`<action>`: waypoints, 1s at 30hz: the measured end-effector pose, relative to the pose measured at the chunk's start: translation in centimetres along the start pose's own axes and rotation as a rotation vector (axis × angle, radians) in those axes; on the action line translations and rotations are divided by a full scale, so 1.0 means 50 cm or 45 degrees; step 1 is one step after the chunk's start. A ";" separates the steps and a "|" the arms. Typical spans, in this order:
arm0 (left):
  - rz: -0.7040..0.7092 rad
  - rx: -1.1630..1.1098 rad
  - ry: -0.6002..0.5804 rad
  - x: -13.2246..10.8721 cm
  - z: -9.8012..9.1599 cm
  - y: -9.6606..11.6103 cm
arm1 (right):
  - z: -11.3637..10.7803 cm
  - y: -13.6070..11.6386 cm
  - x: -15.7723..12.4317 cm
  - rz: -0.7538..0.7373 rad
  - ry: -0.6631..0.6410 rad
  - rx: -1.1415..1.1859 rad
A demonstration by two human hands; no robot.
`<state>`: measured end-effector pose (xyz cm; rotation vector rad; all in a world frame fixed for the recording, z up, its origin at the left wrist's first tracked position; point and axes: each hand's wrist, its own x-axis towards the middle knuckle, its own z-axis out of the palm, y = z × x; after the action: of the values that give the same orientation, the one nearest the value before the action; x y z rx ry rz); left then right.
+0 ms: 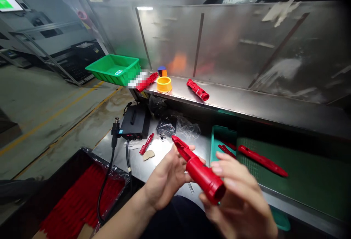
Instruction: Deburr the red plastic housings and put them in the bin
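Observation:
A red plastic tubular housing (204, 177), hollow at its near end and cut away into a tapering tip at the far end, is held tilted above the bench. My left hand (168, 175) grips it from the left, the thumb by the cut-away section and the fingers partly hidden behind it. Around the round open end curl the thumb and fingers of my right hand (238, 191), slightly blurred. Below on the bench lie a small slim red part (146, 144) and a tan curved piece (148, 155).
A black box (135, 122) with cables stands at the left, above a black bin full of red parts (82, 198). On the shelf are a green tray (112, 67), a yellow ring (164, 84) and a red housing (197, 90). A long red part (263, 160) lies on the green belt (309, 173).

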<state>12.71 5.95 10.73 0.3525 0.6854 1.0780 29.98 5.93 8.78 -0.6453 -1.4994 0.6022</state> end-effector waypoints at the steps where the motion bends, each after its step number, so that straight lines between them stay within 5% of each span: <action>1: -0.038 0.002 0.057 0.001 -0.010 -0.012 | 0.001 -0.005 0.021 -0.086 0.039 -0.005; 3: -0.007 0.065 0.245 -0.002 -0.033 -0.040 | -0.003 -0.011 0.054 -0.088 0.057 -0.013; 6: 0.309 0.323 0.431 -0.024 -0.052 -0.082 | -0.014 -0.018 0.073 0.179 -0.103 0.020; 10: 0.384 0.814 0.229 -0.065 -0.020 -0.115 | -0.021 -0.036 0.067 0.338 -0.181 0.069; 14: 0.412 0.962 0.179 -0.081 0.008 -0.142 | -0.024 -0.048 0.061 0.430 -0.088 0.092; 24: 0.318 0.501 -0.260 -0.092 -0.044 -0.223 | -0.067 -0.061 0.063 0.607 -0.168 0.404; 30: 0.135 0.490 -0.113 -0.110 -0.049 -0.218 | -0.076 -0.055 0.065 0.603 -0.125 0.442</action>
<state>16.90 -3.94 4.48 0.7707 0.8015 1.0210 33.65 6.26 13.13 -0.7077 -1.2890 1.2430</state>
